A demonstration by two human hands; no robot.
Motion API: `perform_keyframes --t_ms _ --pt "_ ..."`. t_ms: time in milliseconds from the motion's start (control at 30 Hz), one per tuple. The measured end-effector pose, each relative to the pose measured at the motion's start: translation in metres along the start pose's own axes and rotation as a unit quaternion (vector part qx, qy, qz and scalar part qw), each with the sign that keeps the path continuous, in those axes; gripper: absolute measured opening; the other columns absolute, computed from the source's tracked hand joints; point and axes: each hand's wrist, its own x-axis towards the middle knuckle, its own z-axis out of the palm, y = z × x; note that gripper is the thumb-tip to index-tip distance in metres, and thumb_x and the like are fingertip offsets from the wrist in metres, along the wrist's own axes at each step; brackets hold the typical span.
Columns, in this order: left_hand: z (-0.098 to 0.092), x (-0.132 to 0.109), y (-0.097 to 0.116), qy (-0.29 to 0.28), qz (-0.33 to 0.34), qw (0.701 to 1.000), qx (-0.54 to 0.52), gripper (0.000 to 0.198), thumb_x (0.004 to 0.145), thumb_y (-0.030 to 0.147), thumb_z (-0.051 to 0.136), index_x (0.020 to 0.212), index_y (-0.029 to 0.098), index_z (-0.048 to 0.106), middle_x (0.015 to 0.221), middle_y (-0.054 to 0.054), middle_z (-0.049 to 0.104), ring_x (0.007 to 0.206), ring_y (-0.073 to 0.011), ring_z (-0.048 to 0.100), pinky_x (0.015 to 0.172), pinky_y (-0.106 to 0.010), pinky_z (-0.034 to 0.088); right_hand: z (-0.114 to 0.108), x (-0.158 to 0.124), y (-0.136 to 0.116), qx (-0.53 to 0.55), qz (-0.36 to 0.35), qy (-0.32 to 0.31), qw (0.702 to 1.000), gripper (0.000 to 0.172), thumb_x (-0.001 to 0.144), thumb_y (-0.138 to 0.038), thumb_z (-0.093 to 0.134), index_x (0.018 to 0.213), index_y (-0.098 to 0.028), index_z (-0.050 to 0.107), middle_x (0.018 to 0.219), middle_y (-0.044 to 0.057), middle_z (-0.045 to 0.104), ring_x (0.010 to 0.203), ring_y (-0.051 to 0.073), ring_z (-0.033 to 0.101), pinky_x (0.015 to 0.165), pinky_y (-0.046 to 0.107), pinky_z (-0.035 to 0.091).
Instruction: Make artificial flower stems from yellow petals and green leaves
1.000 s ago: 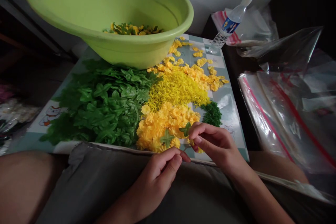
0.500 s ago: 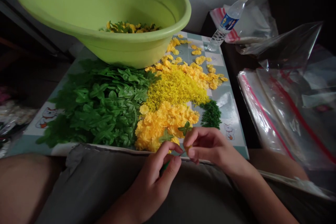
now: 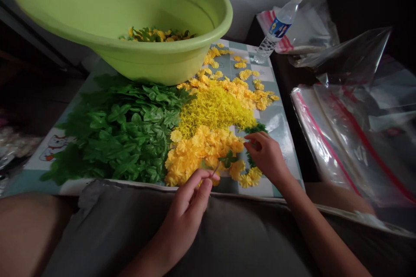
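Observation:
My left hand [image 3: 185, 205] pinches a thin stem [image 3: 214, 170] topped by a small green leaf sprig [image 3: 228, 159], held over the heap of yellow fabric-like blossoms [image 3: 198, 156]. My right hand [image 3: 264, 156] reaches forward with its fingers drawn together at the heap's right edge. Nothing is clearly visible between those fingertips. Just behind them lies a patch of tiny dark green sprigs [image 3: 256, 128], partly hidden by that hand. A mound of fine yellow petals [image 3: 216, 110] and a large pile of green leaves [image 3: 120, 134] lie farther away.
A lime-green plastic basin [image 3: 162, 65] tilts at the back and holds yellow-and-green pieces [image 3: 156, 34]. Everything lies on a checked, cartoon-printed table cover [image 3: 263, 188]. A water bottle [image 3: 276, 26] stands back right; clear plastic bags [image 3: 338, 134] lie to the right.
My right hand has left the sprig and moved forward and right over the flowers, uncovering blossoms near the table's front edge. My left hand now holds the stem alone, slightly farther left.

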Motion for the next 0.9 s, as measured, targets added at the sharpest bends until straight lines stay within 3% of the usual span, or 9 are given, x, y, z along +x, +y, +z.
perform_keyframes --t_ms 200,400,600,767,900 --pt "0.000 0.002 0.003 -0.032 -0.006 0.999 0.035 0.029 0.092 0.049 0.043 0.091 0.024 0.059 0.055 0.009 0.021 0.043 -0.0080 0.012 0.038 -0.022 0.011 0.016 0.004 0.010 -0.063 -0.043 -0.039 0.996 0.008 0.079 -0.016 0.053 0.076 -0.018 0.060 0.086 0.010 0.056 0.088 0.027 0.053 0.073 0.034 0.040" --pt "0.000 0.002 0.003 -0.038 -0.009 0.999 0.027 0.030 0.093 0.048 0.041 0.090 0.023 0.058 0.054 0.009 0.021 0.043 -0.0076 0.012 0.038 -0.021 0.011 0.014 0.002 0.007 -0.065 -0.050 -0.052 0.995 0.009 0.079 -0.013 0.049 0.073 -0.019 0.051 0.073 0.005 0.056 0.070 0.019 0.054 0.063 0.028 0.038" --pt "0.000 0.003 0.003 -0.043 -0.008 0.998 0.037 0.030 0.093 0.047 0.042 0.089 0.022 0.058 0.055 0.009 0.022 0.043 -0.0079 0.013 0.038 -0.020 0.012 0.019 -0.001 0.011 -0.067 -0.061 -0.092 0.992 0.008 0.079 -0.012 0.052 0.075 -0.017 0.057 0.082 0.008 0.058 0.076 0.021 0.055 0.064 0.028 0.038" --pt "0.000 0.003 0.004 -0.037 -0.008 0.998 0.044 0.029 0.093 0.047 0.042 0.089 0.022 0.058 0.053 0.010 0.022 0.043 -0.0084 0.015 0.038 -0.020 0.014 0.012 0.000 0.004 -0.035 -0.044 -0.070 0.996 0.013 0.082 -0.012 0.050 0.071 -0.017 0.056 0.073 0.005 0.059 0.064 0.017 0.053 0.058 0.027 0.036" --pt "0.003 0.003 0.008 -0.010 -0.006 0.999 0.047 0.025 0.089 0.045 0.051 0.081 0.022 0.058 0.049 0.010 0.021 0.040 -0.0080 0.015 0.036 -0.021 0.013 0.001 -0.009 -0.016 0.039 -0.051 -0.045 0.997 0.010 0.086 -0.018 0.051 0.077 -0.018 0.054 0.068 0.000 0.059 0.060 0.013 0.055 0.057 0.024 0.042"
